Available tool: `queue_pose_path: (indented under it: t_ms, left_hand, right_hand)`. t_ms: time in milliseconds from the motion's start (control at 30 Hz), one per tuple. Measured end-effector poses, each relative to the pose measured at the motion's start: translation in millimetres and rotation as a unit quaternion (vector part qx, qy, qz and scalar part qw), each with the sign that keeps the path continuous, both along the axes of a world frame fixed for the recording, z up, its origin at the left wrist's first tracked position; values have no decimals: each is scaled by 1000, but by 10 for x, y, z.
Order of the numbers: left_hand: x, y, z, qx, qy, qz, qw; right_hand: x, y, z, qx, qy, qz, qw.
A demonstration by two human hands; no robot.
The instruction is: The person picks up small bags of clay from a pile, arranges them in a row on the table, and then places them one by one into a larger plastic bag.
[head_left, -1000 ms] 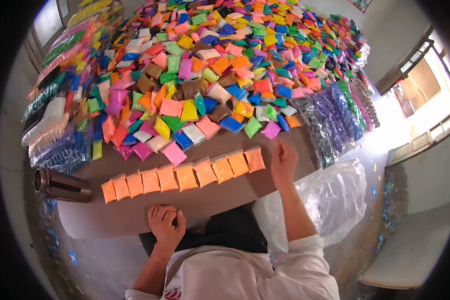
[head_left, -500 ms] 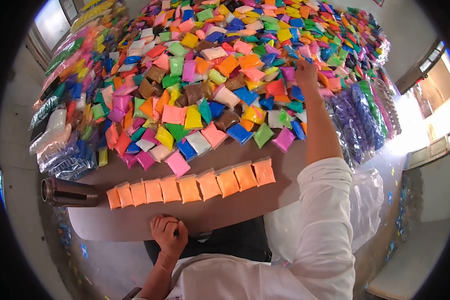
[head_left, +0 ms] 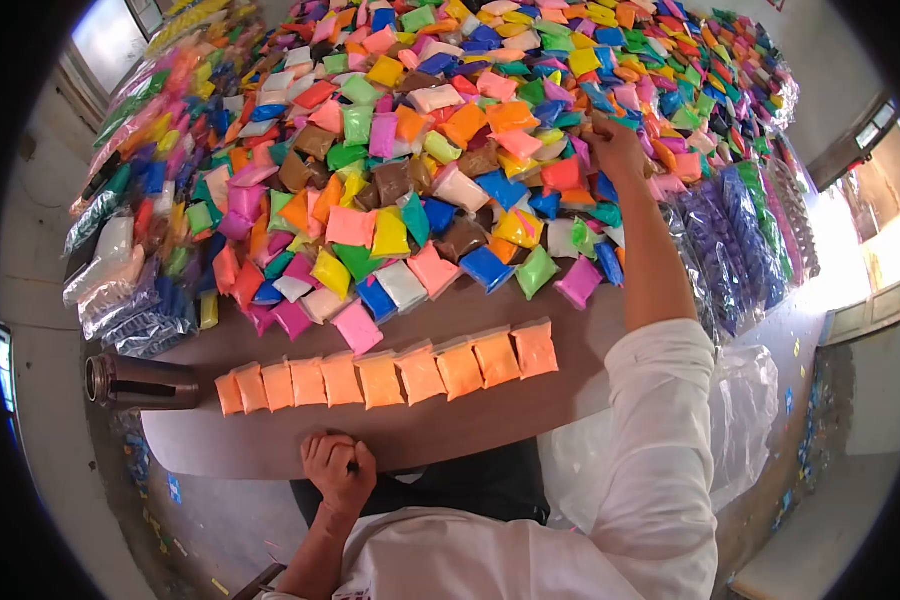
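Observation:
My right hand [head_left: 618, 150] reaches far across the table into a heap of small coloured packets [head_left: 460, 190]. Its fingers point down among the packets, and the fingertips are hidden there. Close to them lie a red packet [head_left: 564, 173] and a pink packet [head_left: 688, 166]. My left hand [head_left: 338, 470] rests closed at the near table edge, with a small dark spot showing by the thumb; I cannot tell what it grips. Between my hands and the heap, a slanting row of several orange packets [head_left: 378, 380] lies on the brown table [head_left: 260, 440], edges touching or overlapping.
A metal flask [head_left: 140, 384] lies on its side at the table's left end. Long clear bags of packets are stacked at the left [head_left: 135, 320] and right [head_left: 735, 235] of the heap. A clear plastic sheet [head_left: 740, 410] hangs beside my right sleeve.
The whole view has shifted slightly. My right hand stays at the same part of the heap, its wrist turned a little. My left hand and the orange row look unchanged.

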State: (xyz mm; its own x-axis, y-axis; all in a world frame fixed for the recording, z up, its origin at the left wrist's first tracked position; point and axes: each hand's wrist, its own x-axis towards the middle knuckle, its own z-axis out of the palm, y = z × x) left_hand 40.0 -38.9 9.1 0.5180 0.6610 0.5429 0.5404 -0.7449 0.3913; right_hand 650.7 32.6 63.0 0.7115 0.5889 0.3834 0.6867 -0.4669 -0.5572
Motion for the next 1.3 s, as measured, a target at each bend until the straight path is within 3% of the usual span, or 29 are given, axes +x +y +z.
queue_pose_path:
  t_ms: [100, 200, 300, 433, 533, 633, 667, 767, 867, 933, 1000, 1200, 1300]
  left_hand:
    - [3, -12, 7, -6, 5, 5, 1000]
    - [-2, -12, -14, 0, -1, 6, 1000]
    - [-14, -1, -14, 7, -2, -3, 1000]
    - [-36, -1, -2, -1, -8, -11, 1000]
    - [-27, -9, 8, -6, -15, -3, 1000]
    - [-29, -16, 10, -6, -22, -2, 1000]
    - [-22, -13, 20, -5, -25, -2, 1000]
    - [-19, -4, 35, -3, -27, -4, 1000]
    - [-47, -23, 5, -3, -22, -8, 1000]
    - [-30, -8, -10, 0, -22, -13, 1000]
    - [-43, 1, -9, 2, -18, -14, 1000]
    - [-44, -1, 43, -4, -32, -27, 999]
    - [-80, 9, 16, -16, -34, -28, 999]
  right_hand:
    - [-87, -187, 57, 117, 88, -8, 989]
    - [-8, -316, -65, 95, -12, 93, 991]
    - [38, -288, -106, 102, -82, 55, 990]
    - [-44, -124, 25, -81, -74, -16, 994]
    - [-191, 27, -6, -88, -100, -77, 988]
    - [-207, 43, 115, -123, -34, -87, 988]
    - [-110, 56, -22, -48, -47, -101, 993]
    - [-20, -13, -41, -17, -41, -125, 991]
    - [-79, -277, -28, 105, -110, -85, 985]
    - [-180, -499, 41, 221, 157, -2, 962]
    - [-545, -718, 178, 319, 351, 85, 876]
    - [-1395, -1094, 11, 323, 499, 163, 787]
    - [-1992, -1125, 30, 250, 486, 137, 826]
